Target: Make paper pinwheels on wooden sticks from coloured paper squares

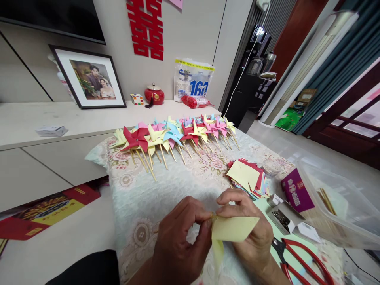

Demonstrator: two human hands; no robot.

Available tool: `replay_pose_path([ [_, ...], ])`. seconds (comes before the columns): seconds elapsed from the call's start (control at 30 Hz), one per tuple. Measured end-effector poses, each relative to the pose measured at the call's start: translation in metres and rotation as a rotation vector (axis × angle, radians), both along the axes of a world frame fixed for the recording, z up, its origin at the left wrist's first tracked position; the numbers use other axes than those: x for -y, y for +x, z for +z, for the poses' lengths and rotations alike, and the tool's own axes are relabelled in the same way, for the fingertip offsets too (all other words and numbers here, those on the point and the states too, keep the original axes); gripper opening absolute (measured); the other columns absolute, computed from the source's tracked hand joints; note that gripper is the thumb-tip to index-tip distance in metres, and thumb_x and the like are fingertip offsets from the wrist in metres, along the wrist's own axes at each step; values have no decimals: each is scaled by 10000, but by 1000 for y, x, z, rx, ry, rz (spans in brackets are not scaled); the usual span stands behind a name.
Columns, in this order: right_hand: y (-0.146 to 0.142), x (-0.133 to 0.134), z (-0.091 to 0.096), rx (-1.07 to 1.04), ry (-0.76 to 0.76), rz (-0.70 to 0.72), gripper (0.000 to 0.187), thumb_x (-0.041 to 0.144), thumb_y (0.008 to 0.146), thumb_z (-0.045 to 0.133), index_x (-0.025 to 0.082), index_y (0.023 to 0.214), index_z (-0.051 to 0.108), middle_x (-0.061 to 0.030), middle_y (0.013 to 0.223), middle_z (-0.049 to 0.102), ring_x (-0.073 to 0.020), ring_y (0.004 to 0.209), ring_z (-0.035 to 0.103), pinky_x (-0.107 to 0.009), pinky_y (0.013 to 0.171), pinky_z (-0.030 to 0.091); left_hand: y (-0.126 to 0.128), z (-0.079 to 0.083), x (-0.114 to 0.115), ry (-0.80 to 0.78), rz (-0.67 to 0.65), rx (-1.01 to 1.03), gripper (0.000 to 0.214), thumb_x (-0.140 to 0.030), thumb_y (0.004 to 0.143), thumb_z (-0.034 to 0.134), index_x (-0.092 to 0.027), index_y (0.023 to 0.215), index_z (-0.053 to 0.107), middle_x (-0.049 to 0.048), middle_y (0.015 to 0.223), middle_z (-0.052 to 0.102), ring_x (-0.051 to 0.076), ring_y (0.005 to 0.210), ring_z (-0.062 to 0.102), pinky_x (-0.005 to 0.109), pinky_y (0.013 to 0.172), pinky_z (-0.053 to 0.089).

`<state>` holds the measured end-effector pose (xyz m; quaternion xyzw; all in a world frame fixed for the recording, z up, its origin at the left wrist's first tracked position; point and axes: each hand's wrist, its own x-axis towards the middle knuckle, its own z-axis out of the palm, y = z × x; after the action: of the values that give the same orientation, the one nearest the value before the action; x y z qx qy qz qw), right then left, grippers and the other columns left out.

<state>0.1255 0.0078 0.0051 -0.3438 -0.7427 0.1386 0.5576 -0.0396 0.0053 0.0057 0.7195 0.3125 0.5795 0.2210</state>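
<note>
A pale yellow paper pinwheel [234, 228], partly folded, is between my two hands over the table. My right hand [249, 233] is closed around it from behind, with the thumb and forefinger near its centre. The thumb and forefinger of my left hand [184, 233] pinch at its left edge; any small part between those fingertips is hidden. Beyond my right hand lies a stack of coloured paper pieces [247, 176], pale yellow on top. Finished pinwheels [175, 134] on wooden sticks lie in rows at the far side of the table.
Red-handled scissors [299, 257] lie to the right, near a small open box of dark metal fasteners [280, 219]. A clear plastic bin [341, 202] with sticks stands at the right edge. A floral cloth [136, 206] covers the table. Behind it, a white cabinet [80, 124] holds a framed photo [89, 79].
</note>
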Motion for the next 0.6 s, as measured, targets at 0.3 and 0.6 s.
replay_pose_path([
  [0.3,1,1,-3,-32,-53,-11,140,285,925,607,238,904,738,-103,865,658,-255,847,632,-383,676,554,1,3,0,6,5,-9,167,-14,839,567,-172,854,621,13,686,581,126,632,564,240,563,449],
  [0.6,2,0,-5,-3,-31,-1,171,268,951,563,219,925,725,-93,910,616,-232,882,592,-373,727,522,1,4,3,7,52,-42,169,-20,851,542,-178,849,603,16,698,582,126,645,574,231,567,470],
])
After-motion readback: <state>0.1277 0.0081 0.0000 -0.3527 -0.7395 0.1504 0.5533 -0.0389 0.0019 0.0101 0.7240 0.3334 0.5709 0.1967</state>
